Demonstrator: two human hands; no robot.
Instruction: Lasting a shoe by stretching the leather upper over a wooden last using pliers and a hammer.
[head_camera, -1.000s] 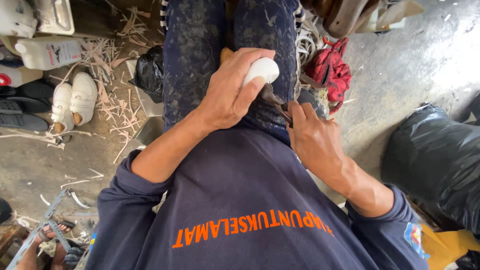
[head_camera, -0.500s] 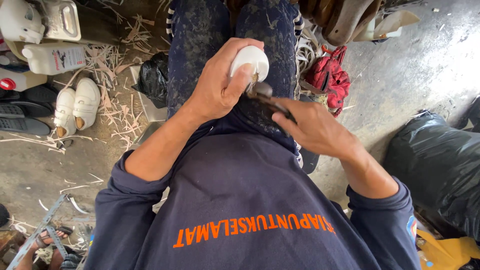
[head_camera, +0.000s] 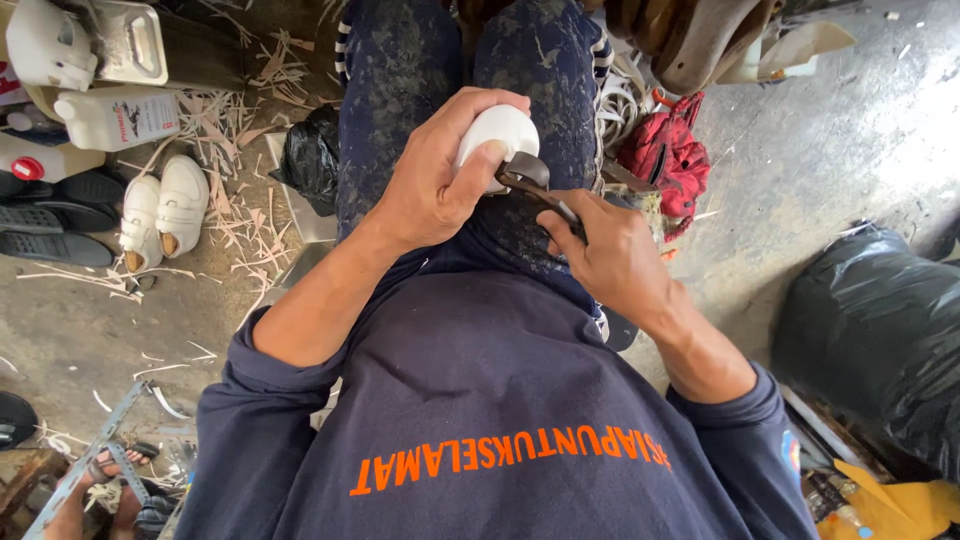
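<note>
white rounded piece (head_camera: 497, 132) over the lap, wrapped in the left hand (head_camera: 435, 180), thumb pressing its side | knife (head_camera: 537, 185) blade touching the piece's lower edge | right hand (head_camera: 607, 252) closed around the knife handle, just beside | white shoes (head_camera: 163, 208) on the floor, well apart
</note>
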